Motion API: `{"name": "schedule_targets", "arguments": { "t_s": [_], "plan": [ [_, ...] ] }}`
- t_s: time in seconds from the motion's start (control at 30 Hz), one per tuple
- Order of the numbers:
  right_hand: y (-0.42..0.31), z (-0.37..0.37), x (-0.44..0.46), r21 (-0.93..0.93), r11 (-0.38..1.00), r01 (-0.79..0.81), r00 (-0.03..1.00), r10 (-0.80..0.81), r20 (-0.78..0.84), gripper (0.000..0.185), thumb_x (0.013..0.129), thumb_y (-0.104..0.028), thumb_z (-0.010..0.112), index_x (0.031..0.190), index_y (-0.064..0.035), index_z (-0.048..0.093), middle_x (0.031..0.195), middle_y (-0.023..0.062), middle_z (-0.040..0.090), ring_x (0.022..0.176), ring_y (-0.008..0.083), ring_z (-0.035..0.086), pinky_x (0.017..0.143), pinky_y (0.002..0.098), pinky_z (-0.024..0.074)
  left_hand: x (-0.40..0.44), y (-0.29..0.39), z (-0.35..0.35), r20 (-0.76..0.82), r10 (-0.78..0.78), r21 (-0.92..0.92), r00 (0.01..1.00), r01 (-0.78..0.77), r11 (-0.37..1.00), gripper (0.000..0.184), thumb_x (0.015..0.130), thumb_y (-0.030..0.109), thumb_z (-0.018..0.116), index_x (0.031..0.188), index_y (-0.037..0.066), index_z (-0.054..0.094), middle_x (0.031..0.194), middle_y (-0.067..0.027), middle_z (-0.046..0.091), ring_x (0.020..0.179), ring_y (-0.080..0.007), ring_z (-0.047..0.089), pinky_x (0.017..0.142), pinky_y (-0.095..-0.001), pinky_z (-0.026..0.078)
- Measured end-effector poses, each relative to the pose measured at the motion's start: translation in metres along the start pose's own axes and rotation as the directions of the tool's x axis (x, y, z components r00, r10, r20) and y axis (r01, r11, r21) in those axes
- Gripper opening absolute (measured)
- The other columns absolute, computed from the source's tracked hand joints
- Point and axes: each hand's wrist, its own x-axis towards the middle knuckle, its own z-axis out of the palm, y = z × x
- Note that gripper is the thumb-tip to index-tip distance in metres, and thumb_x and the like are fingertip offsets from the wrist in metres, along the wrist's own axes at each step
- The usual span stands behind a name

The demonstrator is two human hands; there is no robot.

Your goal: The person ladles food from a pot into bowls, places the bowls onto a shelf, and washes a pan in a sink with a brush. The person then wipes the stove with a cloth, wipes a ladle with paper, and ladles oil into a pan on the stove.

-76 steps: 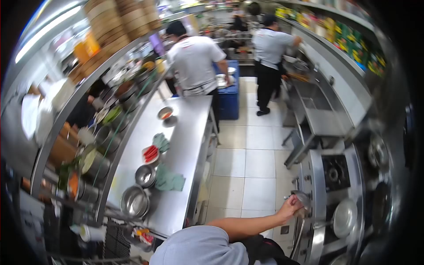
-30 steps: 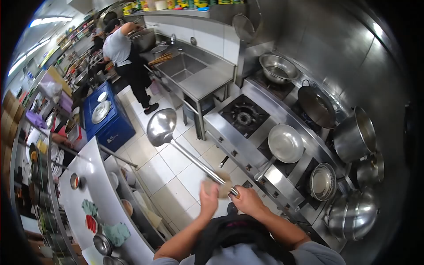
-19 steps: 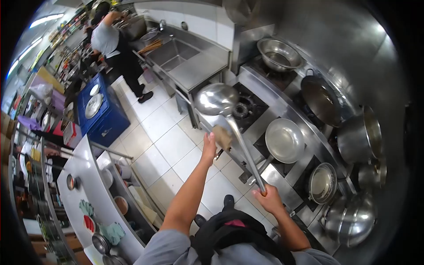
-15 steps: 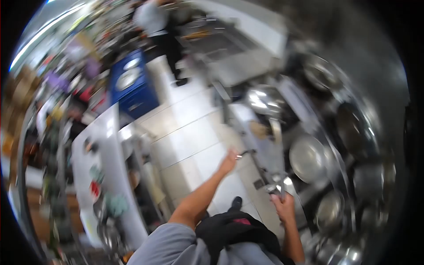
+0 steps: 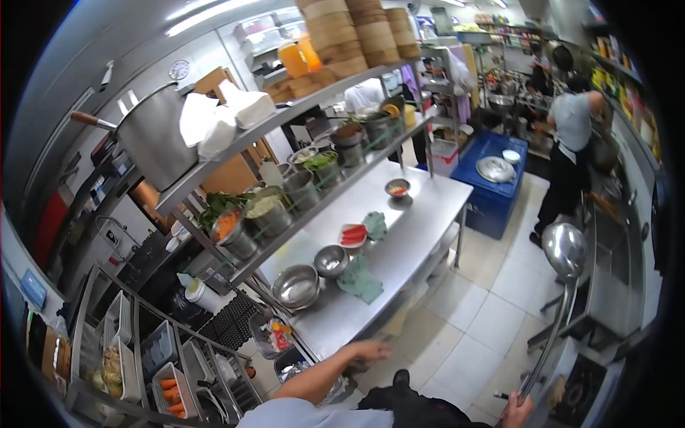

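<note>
At the bottom right, my right hand (image 5: pixel 516 411) is closed round the handle end of a long metal ladle (image 5: pixel 564 251), whose bowl is raised. My left hand (image 5: pixel 372 350) is stretched out over the front edge of the steel table (image 5: pixel 422 214); its fingers are blurred. On that table are a large metal bowl (image 5: pixel 296 287), a smaller one (image 5: pixel 332 261), a dish of red strips (image 5: pixel 353 235), two green cloths (image 5: pixel 360 279) and a small bowl (image 5: pixel 397 188) at the far end. A brown cloth (image 5: pixel 556 391) lies by the burner at the right.
Over the table runs a shelf (image 5: pixel 314 192) with tubs of vegetables. A big pot (image 5: pixel 155 135) and bamboo steamers (image 5: pixel 332 36) stand above. Beyond is a blue chest (image 5: pixel 492 182). A co-worker (image 5: pixel 571 135) stands near the sink counter (image 5: pixel 614 264). Crates with carrots (image 5: pixel 171 389) are lower left.
The view has swung left from the stove to the table. My left hand has left the ladle and brown cloth, and my right hand alone keeps the ladle.
</note>
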Motion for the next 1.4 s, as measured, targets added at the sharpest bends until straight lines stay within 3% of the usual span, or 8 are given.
{"name": "schedule_targets", "arguments": {
  "t_s": [0.2,0.23,0.33,0.47,0.67,0.9,1.3,1.4],
  "plan": [
    [-0.032,0.083,0.098,0.377,0.914,0.146,0.981,-0.183,0.062,0.029,0.095,-0.027,0.07,0.097,-0.0074,0.048,0.056,-0.0019,0.046,0.038,0.0078,0.042,0.034,0.0261,0.0328,-0.21,0.264,-0.311,-0.875,0.211,0.176,0.436,-0.12,0.977,0.037,0.093,0.016,0.072,0.129,0.007,0.067,0.129,-0.0144,0.068,0.121,-0.029,0.064,0.103,-0.0384,0.051],
    [-0.041,0.094,0.107,0.381,0.911,0.157,0.978,-0.197,0.069,0.029,0.095,-0.027,0.07,0.097,-0.0074,0.048,0.056,-0.0019,0.046,0.038,0.0078,0.042,0.034,0.0261,0.0328,-0.235,0.255,-0.357,-0.82,0.538,0.56,0.196,0.074,0.825,0.03,0.092,0.013,0.071,0.122,0.007,0.069,0.122,-0.0145,0.071,0.114,-0.0273,0.068,0.096,-0.036,0.054],
    [-0.092,0.123,0.117,0.358,0.903,0.238,0.963,-0.269,0.037,0.027,0.098,-0.025,0.066,0.087,-0.0082,0.049,0.051,-0.0017,0.043,0.035,0.0091,0.042,0.034,0.0263,0.0327,-0.328,0.293,-0.454,-0.764,0.568,0.353,-0.307,0.537,0.766,0.027,0.092,0.016,0.072,0.118,0.009,0.072,0.107,-0.0192,0.073,0.09,-0.0304,0.072,0.079,-0.0376,0.055],
    [-0.116,0.149,0.134,0.375,0.905,0.202,0.966,-0.247,0.075,0.028,0.097,-0.024,0.067,0.083,-0.0084,0.049,0.051,-0.0022,0.043,0.035,0.0089,0.041,0.033,0.0266,0.0324,-0.41,0.286,-0.56,-0.8,0.384,-0.058,-0.461,0.697,0.715,0.038,0.093,0.035,0.068,0.122,0.012,0.071,0.123,-0.0124,0.072,0.118,-0.0347,0.066,0.098,-0.0455,0.053],
    [-0.106,0.18,0.197,0.345,0.909,0.234,0.944,-0.298,0.143,0.028,0.096,-0.02,0.067,0.078,-0.0084,0.048,0.051,-0.002,0.044,0.035,0.0093,0.043,0.033,0.027,0.0332,-0.418,0.271,-0.623,-0.948,-0.052,-0.316,-0.314,0.911,0.265,0.044,0.09,0.034,0.067,0.13,0.015,0.067,0.135,-0.0131,0.065,0.123,-0.0342,0.063,0.103,-0.0489,0.051],
    [-0.14,0.204,0.279,0.394,0.904,0.165,0.907,-0.296,0.299,0.026,0.095,-0.016,0.064,0.077,-0.0073,0.048,0.051,-0.0012,0.044,0.034,0.0107,0.044,0.032,0.0276,0.0358,-0.421,0.284,-0.654,-0.85,0.361,-0.279,-0.383,0.909,0.308,0.032,0.094,0.019,0.056,0.124,0.015,0.068,0.119,-0.0133,0.073,0.111,-0.0331,0.07,0.092,-0.0467,0.056],
    [-0.177,0.212,0.384,0.258,0.965,0.05,0.849,-0.177,0.498,0.034,0.096,-0.034,0.07,0.086,-0.0037,0.059,0.056,0.0056,0.055,0.046,0.0195,0.051,0.044,0.0371,0.042,-0.433,0.302,-0.697,-0.8,0.214,-0.451,-0.56,0.798,0.4,0.046,0.09,0.035,0.064,0.131,0.015,0.068,0.123,-0.0174,0.071,0.112,-0.0361,0.069,0.099,-0.0446,0.054],
    [-0.169,0.23,0.399,0.393,0.916,0.079,0.867,-0.258,0.426,0.023,0.095,-0.015,0.063,0.08,-0.0064,0.047,0.051,0.0002,0.044,0.033,0.0116,0.044,0.031,0.028,0.0355,-0.42,0.314,-0.687,-0.934,-0.083,-0.346,-0.348,0.823,0.451,0.078,0.081,0.053,0.076,0.136,0.0,0.06,0.121,-0.0225,0.071,0.112,-0.0327,0.07,0.1,-0.0418,0.053]
  ]
}}
